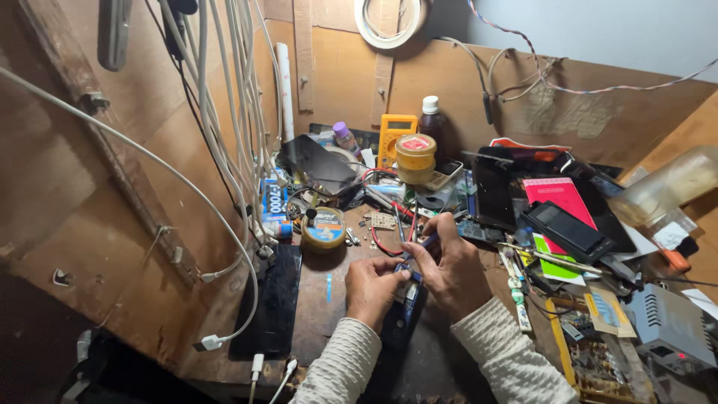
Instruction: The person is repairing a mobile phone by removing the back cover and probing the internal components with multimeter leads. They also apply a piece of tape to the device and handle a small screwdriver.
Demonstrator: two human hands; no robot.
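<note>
My left hand [372, 286] grips the top end of a dark opened phone [404, 314] that lies on the wooden bench in front of me. My right hand [449, 265] holds a thin blue-handled tool [428, 240] with its tip down at the top of the phone, close to my left thumb. Both wrists wear cream ribbed sleeves. The phone's lower part is partly hidden between my forearms.
A round yellow tin [323, 228] and a small circuit board [383, 220] lie just beyond my hands. A black phone [273, 299] lies at left under hanging white cables [224, 135]. Phones, a pink notebook [561, 196], a yellow multimeter [395, 135], tape rolls [416, 153] and bottles crowd the back and right.
</note>
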